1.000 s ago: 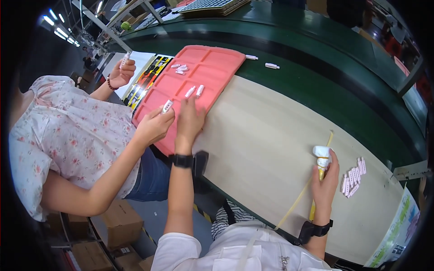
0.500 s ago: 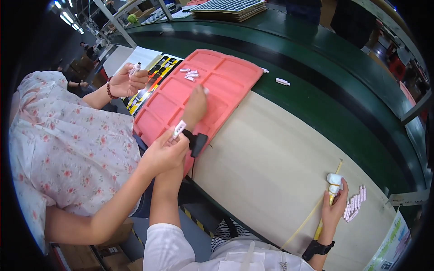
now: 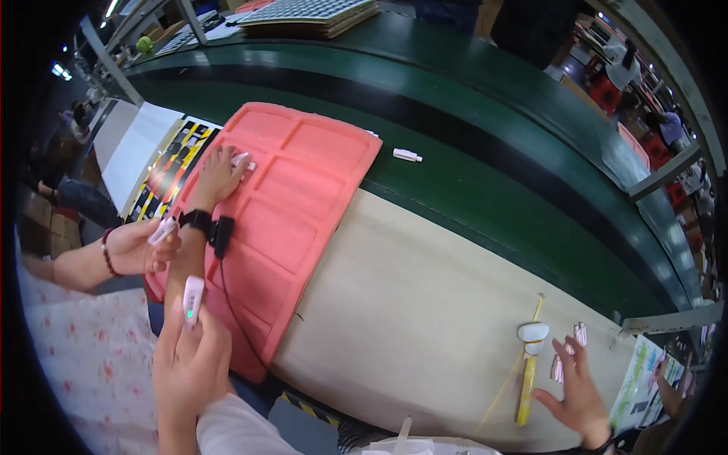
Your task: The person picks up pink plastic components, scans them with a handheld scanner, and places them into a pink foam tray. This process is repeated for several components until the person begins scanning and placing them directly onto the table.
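Left hand (image 3: 218,173) reaches onto the pink foam tray (image 3: 303,197), fingers touching one small white part (image 3: 243,161), grasp unclear. Right hand (image 3: 580,394) lies open, empty, beside one white-capped yellow tool (image 3: 528,364). One more white piece (image 3: 407,155) sits on the green belt (image 3: 485,167).

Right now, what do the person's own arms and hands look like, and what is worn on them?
Both hands are bare, with no gloves. The left hand has a black wristband with a small black box beside it and a thin black cable trailing back toward a white sleeve. The right hand shows a dark band at the wrist, cut off by the picture's edge.
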`<state>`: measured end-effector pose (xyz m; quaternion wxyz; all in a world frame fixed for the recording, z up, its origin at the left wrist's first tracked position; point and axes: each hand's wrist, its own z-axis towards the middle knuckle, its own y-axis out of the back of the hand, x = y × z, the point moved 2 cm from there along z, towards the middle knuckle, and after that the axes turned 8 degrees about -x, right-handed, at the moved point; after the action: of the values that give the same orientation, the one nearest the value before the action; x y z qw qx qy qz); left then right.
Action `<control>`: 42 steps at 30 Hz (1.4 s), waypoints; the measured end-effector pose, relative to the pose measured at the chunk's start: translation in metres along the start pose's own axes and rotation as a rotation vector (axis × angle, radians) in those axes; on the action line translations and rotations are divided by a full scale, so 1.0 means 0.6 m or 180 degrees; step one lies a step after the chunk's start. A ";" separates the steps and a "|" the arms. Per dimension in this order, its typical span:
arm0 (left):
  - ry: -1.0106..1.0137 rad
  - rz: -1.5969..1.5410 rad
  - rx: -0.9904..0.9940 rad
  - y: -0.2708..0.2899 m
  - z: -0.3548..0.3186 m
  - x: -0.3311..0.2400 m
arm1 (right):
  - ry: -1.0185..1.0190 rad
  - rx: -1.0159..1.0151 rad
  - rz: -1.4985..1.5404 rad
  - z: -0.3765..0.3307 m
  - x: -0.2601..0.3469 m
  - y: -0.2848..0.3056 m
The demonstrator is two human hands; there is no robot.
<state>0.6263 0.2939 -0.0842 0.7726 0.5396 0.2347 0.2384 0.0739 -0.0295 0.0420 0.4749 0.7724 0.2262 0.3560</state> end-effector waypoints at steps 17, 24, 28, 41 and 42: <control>0.0371 0.0389 -0.0551 -0.060 0.140 0.179 | 0.2946 -0.1617 -0.0633 0.779 0.284 -0.146; 0.0312 0.0016 -0.0467 -0.033 0.145 0.124 | 0.3101 -0.1517 -0.0300 0.830 0.305 -0.130; 0.0256 -0.0176 -0.0591 -0.012 0.133 0.126 | 0.3153 -0.1493 -0.0360 0.828 0.324 -0.128; -0.1241 -0.2234 0.1861 0.065 0.122 0.018 | 0.1319 -0.0787 -0.0351 0.423 0.187 -0.028; -0.1265 -0.0188 -0.0020 0.053 0.169 0.127 | 0.1358 -0.0766 -0.0247 0.380 0.216 -0.017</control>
<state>0.7445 0.2781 -0.0309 0.8120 0.5665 0.0926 0.1053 0.3315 -0.0664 0.0091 0.5183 0.6083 0.3069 0.5169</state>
